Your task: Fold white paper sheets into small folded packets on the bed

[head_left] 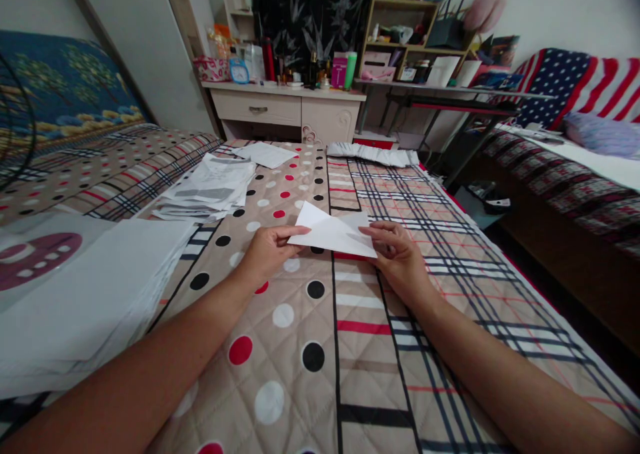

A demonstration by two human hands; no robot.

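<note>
While forearms (190, 337) angle inward, left fingers (290, 231) and right fingers (384, 231) pinch folded paper (334, 234).

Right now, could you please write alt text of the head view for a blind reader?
A person's left hand and right hand hold a folded white paper over a patterned quilted cover. Paper stacks lie to the left; beyond stands a cluttered white dresser.

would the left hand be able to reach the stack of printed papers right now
Probably yes: the stack of printed papers lies ahead and left of the left hand, with only polka-dot bedspread showing between, though that hand would first need to release the folded white paper.
</note>
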